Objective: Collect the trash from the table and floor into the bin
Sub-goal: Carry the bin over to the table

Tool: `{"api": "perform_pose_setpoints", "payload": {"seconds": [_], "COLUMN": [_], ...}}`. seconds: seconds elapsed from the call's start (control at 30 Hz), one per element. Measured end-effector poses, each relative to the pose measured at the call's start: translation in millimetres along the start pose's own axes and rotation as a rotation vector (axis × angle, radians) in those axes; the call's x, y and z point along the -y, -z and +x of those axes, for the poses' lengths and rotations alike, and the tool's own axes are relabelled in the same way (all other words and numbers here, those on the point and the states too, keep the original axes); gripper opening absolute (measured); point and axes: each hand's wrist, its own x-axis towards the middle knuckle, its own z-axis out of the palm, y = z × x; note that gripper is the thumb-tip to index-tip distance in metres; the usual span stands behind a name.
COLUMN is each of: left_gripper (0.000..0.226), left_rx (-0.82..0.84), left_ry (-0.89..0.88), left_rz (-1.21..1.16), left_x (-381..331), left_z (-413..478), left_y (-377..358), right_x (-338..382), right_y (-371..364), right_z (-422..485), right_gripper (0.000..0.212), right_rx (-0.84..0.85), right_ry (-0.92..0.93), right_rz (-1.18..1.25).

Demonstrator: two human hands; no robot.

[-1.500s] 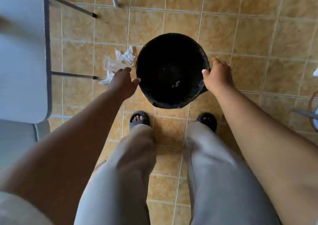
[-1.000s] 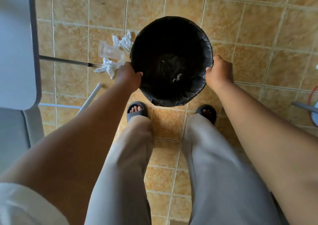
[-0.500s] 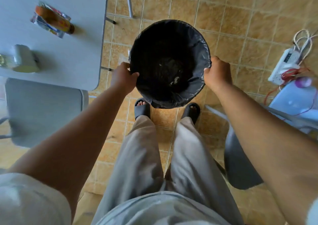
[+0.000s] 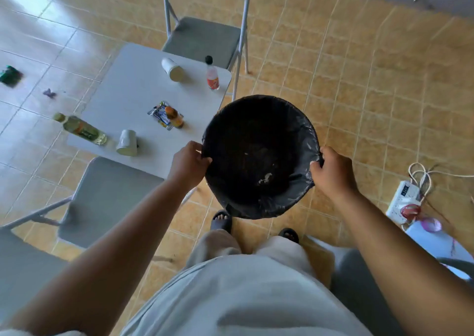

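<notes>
I hold a black-lined bin [image 4: 289,202] off the floor in front of me, beside the table's right edge. My left hand [image 4: 188,165] grips its left rim and my right hand [image 4: 332,172] grips its right rim. A few scraps lie at its bottom. On the white table [image 4: 133,97] lie a yellow-green bottle [image 4: 82,129], two tipped paper cups [image 4: 127,142] [image 4: 172,69], a snack wrapper [image 4: 160,113] with a small orange bottle [image 4: 174,117] on it, and an upright red-labelled bottle [image 4: 212,75]. A green item [image 4: 9,75] and a purple scrap [image 4: 49,93] lie on the floor at far left.
Grey folding chairs stand behind the table [image 4: 202,36] and at its near side [image 4: 107,199]. A white power strip [image 4: 404,198] with cables lies on the floor at right, next to a pale blue object [image 4: 436,243]. Another grey seat [image 4: 359,284] is by my right leg.
I have risen from a crouch with the bin lifted off the floor in both hands. The view has swung up to the table top; the crumpled paper and plastic cup by the bin are out of sight.
</notes>
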Motion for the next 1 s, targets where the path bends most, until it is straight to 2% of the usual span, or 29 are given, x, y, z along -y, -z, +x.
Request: {"api": "perform_pose_setpoints", "payload": {"seconds": [0.17, 0.4, 0.53, 0.6, 0.87, 1.0], "left_gripper": [0.021, 0.022, 0.034, 0.041, 0.038, 0.040], "left_rx": [-0.121, -0.352, -0.437, -0.493, -0.576, -0.584], "left_ry": [0.002, 0.178, 0.224, 0.245, 0.364, 0.438], "left_rz": [-0.023, -0.178, -0.244, -0.252, -0.367, -0.459], "left_x": [6.0, 14.0, 22.3, 27.3, 57.8, 77.4], "left_z": [-26.7, -76.0, -103.2, -113.7, -134.5, -120.5], "left_y": [29.2, 39.3, 33.1, 30.0, 22.5, 26.3], "right_x": [35.9, 72.1, 88.5, 95.9, 131.9, 162.7], "right_y": [11.1, 28.8, 30.9, 27.6, -8.1, -36.6], "right_z": [-2.6, 1.7, 9.4, 11.8, 27.0, 42.3], "right_gripper": [0.033, 0.036, 0.045, 0.042, 0.041, 0.031], "right_rx": [0.039, 0.178, 0.203, 0.231, 0.345, 0.413], "right_ry": [0.118, 0.358, 0.501, 0.562, 0.639, 0.634], "right_rz": [0.069, 0.100, 0.079, 0.076, 0.013, -0.046]}}
